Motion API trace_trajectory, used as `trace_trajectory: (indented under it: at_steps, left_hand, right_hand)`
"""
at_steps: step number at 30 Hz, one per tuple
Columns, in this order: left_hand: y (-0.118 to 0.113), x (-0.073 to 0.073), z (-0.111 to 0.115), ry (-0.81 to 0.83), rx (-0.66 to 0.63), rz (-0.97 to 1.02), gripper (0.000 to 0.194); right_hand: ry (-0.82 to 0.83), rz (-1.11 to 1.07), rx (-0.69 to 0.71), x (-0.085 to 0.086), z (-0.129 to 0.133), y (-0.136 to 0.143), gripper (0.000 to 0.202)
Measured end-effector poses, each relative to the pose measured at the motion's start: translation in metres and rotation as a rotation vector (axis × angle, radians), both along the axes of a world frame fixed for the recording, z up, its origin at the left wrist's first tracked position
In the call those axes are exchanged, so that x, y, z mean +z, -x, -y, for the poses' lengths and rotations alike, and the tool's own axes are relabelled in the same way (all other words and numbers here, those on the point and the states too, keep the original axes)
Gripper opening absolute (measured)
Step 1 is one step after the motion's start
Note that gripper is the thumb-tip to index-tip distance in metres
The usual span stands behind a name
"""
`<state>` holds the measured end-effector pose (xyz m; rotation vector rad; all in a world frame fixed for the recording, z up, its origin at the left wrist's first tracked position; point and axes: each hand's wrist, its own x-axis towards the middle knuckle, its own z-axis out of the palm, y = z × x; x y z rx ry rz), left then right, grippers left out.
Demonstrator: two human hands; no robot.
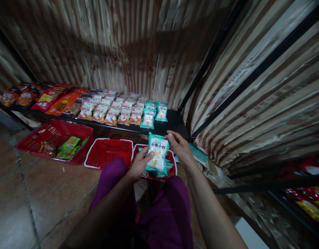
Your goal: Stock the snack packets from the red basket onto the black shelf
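Observation:
My left hand (139, 165) grips a teal and white snack bag (157, 152) by its left side, thumb across the front. The bag is held upright, its printed face towards me. At its upper right corner is my right hand (179, 147), fingers bent and seemingly pinching the edge. Beneath the bag, a red basket (175, 171) with a white rim holds more teal bags (170, 166), partly hidden. Beyond my hands, matching teal bags (148, 118) stand in two short columns at the right end of the products on a black shelf (175, 121).
Left of the teal bags are rows of white and orange snack bags (111, 116), then orange and red packets (64, 102). Two more red baskets (107, 141) stand on the tiled floor, the far-left one holding green packets (70, 143). Black metal posts (211, 58) rise before striped curtains.

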<state>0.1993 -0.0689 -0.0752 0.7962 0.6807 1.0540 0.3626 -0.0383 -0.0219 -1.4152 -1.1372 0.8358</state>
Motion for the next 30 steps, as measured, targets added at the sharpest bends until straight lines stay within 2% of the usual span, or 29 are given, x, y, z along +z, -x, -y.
trace_trajectory:
  at_steps: [2, 4, 7, 9, 17, 23, 30]
  left_hand:
    - [0.000, -0.001, -0.002, -0.001, 0.040, 0.027, 0.054]
    - [0.000, 0.000, -0.004, -0.005, 0.057, 0.056, 0.052]
    - [0.000, 0.002, -0.005, -0.019, 0.067, 0.063, 0.053]
    - [0.000, 0.004, -0.005, -0.023, 0.074, 0.055, 0.053]
    - [0.000, 0.000, -0.005, 0.034, 0.079, 0.117, 0.045]
    - [-0.001, 0.011, -0.005, 0.084, 0.088, 0.121, 0.044]
    - [-0.003, 0.019, -0.014, 0.155, 0.247, 0.157, 0.041]
  right_hand:
    - [0.067, -0.106, 0.022, 0.000, 0.008, 0.002, 0.052]
    - [0.125, -0.166, 0.117, 0.000, 0.016, 0.004, 0.052]
    - [0.156, -0.138, 0.251, 0.000, 0.023, 0.009, 0.047]
    - [0.152, -0.121, 0.270, 0.000, 0.025, 0.011, 0.046]
    - [0.135, -0.256, 0.229, -0.006, 0.019, 0.017, 0.049]
    - [0.168, -0.219, 0.167, -0.007, 0.022, 0.020, 0.055]
    - [0.259, -0.191, 0.111, -0.011, 0.038, 0.020, 0.053]
